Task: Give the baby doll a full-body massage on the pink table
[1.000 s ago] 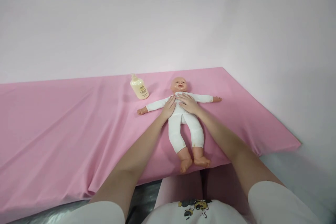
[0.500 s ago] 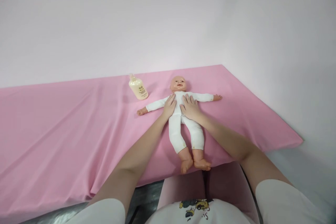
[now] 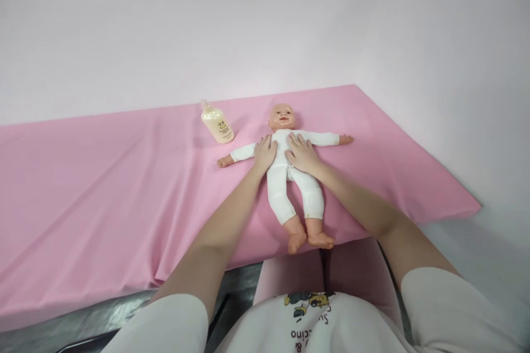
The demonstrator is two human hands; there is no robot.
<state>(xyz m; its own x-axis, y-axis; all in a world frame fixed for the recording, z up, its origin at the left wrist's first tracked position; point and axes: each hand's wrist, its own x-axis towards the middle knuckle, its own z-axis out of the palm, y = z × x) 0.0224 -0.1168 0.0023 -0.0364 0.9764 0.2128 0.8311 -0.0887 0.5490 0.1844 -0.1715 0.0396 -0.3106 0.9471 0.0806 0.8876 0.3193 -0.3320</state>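
A baby doll [image 3: 282, 147] with a white cloth body lies on its back, arms spread and bare feet toward me. My left hand [image 3: 265, 153] rests on the side of its chest at the left, fingers stretched out and pointing toward the head. On the other side of the chest lies my right hand [image 3: 303, 153], flat with its fingers spread. Both palms are hidden against the doll. A cream-coloured bottle [image 3: 218, 124] with a printed label is up and left of the doll, apart from both hands.
A pink sheet [image 3: 103, 187] covers the table or bed, with folds at the left. White walls [image 3: 186, 27] rise behind it and along the right. The front edge of the surface runs just below the doll's feet, close to my legs.
The camera has tilted down, so the window above the wall is out of view. My left hand has shifted outward on the doll's chest, toward its arm. My right hand stays nearly in place.
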